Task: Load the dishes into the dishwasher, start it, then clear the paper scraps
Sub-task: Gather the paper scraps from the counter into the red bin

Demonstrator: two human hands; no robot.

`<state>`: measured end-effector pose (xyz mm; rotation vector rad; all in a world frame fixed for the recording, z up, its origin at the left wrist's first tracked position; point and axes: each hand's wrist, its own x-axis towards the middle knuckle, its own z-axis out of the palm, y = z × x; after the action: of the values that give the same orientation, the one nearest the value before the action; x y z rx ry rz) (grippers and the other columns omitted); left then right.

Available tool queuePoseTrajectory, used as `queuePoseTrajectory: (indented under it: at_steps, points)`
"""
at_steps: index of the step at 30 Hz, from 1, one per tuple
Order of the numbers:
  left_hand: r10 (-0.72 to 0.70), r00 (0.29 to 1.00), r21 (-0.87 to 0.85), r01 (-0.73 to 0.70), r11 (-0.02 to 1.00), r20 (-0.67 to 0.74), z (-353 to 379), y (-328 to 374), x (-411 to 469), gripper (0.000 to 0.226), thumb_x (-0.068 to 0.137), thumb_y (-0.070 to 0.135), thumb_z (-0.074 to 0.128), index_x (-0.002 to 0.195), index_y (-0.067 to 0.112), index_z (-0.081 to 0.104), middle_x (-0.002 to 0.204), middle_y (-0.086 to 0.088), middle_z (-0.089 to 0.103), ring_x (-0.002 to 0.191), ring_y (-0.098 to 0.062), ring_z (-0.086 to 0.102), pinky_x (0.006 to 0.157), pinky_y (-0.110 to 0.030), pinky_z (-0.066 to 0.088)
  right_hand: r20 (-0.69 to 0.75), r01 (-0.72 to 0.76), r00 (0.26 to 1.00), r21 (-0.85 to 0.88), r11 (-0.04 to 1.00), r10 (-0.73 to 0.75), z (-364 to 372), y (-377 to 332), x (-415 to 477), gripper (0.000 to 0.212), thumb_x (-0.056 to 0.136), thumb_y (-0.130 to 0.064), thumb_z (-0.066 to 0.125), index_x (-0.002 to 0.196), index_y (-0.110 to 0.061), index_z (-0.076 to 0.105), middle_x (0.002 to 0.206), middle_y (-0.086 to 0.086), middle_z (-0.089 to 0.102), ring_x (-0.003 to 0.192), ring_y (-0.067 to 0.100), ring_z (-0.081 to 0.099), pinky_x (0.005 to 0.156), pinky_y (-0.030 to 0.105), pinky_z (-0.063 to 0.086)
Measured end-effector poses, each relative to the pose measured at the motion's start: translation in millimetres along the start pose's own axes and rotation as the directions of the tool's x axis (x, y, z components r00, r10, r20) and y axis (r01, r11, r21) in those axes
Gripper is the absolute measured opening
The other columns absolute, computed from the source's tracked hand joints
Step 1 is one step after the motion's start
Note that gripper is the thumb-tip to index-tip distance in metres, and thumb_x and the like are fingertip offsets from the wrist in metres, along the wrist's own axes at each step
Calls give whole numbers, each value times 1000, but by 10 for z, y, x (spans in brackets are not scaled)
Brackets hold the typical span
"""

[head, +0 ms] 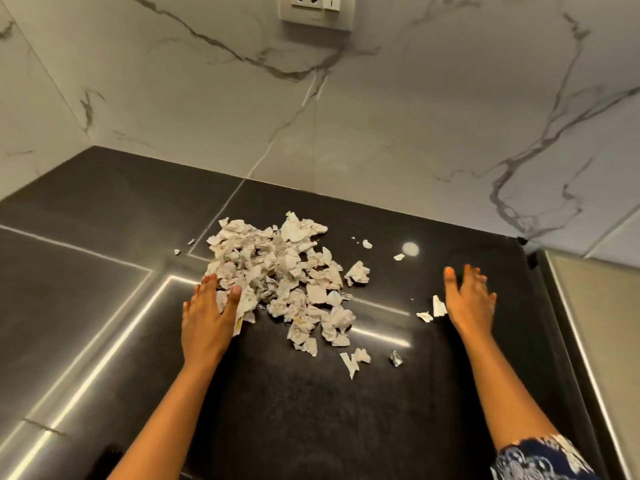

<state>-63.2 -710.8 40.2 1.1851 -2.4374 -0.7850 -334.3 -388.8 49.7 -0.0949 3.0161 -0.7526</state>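
Both forearms enter at bottom; my left hand, fingers straight, touches the scraps piled mid-frame on the counter. My right hand, spread and empty, sits beside 2 strays. Scraps look gathered, not cleared; no dishwasher shows.

A heap of paper scraps lies mid-table, left hand touching its left edge, right hand apart at right.

You won't find any readable text. The scraps carry faint grey marks, too small and blurred to read. The socket on the wall shows no legible brand or number.
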Motion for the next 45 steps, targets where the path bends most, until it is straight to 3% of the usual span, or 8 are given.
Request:
queuePoseTrajectory:
  at_steps: [10,16,19,21,24,29,35,45]
  points:
    - [47,998,1,-47,999,49,287,342,98,81,87,73,17,152,25,13,159,3,9,146,-13,3,118,-43,4,373,338,846,175,925,-380,597,-1467,-199,71,93,-61,10,150,-19,14,158,1,14,146,17,6,116,47,-6]
    - [55,998,-199,-57,978,-19,115,226,-274,86,80,78,13,151,30,13,159,5,6,146,-12,3,116,-45,3,311,-1,905,682,731,-289,34,-797,-552,55,98,-51,23,147,-26,26,154,-8,24,142,12,19,114,30,13]
    - [90,996,-54,-90,994,-3,66,83,-656,78,90,69,26,151,23,15,159,-1,12,146,-19,9,118,-44,7,338,-89,913,709,699,-227,-244,-106,-946,82,74,-84,35,140,-34,37,145,-17,37,138,4,29,115,28,15]
    - [85,994,145,-95,985,75,65,21,-872,80,89,65,26,152,17,11,159,-5,10,147,-21,6,119,-42,7,366,-109,904,698,708,-221,-357,273,-1207,94,60,-93,39,137,-39,37,143,-17,40,135,2,32,117,31,16]
    - [88,989,359,-125,925,118,98,52,-1181,84,90,67,14,152,11,4,160,-8,3,147,-21,-1,118,-43,4,361,10,909,480,877,-207,-406,571,-1713,78,83,-70,41,146,-27,27,153,-4,28,141,11,23,115,28,15]
    - [68,990,379,-112,919,127,102,113,-1611,78,93,62,17,152,13,-1,160,-4,-5,147,-18,-8,118,-44,-1,286,357,912,-205,911,-293,-103,409,-2476,128,48,-93,-17,144,-9,-21,154,3,-21,145,22,-14,114,48,-9]
    - [49,990,350,-94,932,134,74,119,-1650,76,94,59,23,152,15,1,160,-2,-2,147,-17,-6,117,-43,-2,319,382,889,-121,916,-328,313,-504,-2039,121,71,-87,28,145,-4,-19,155,13,-21,143,25,-20,114,50,-12]
    - [-95,995,2,95,995,-4,-56,81,-888,63,96,39,49,149,16,26,158,-6,17,145,-24,14,116,-44,12,154,402,889,191,896,-432,517,-933,-1108,104,72,-84,1,148,-15,-15,155,4,-22,142,19,-20,113,42,-14]
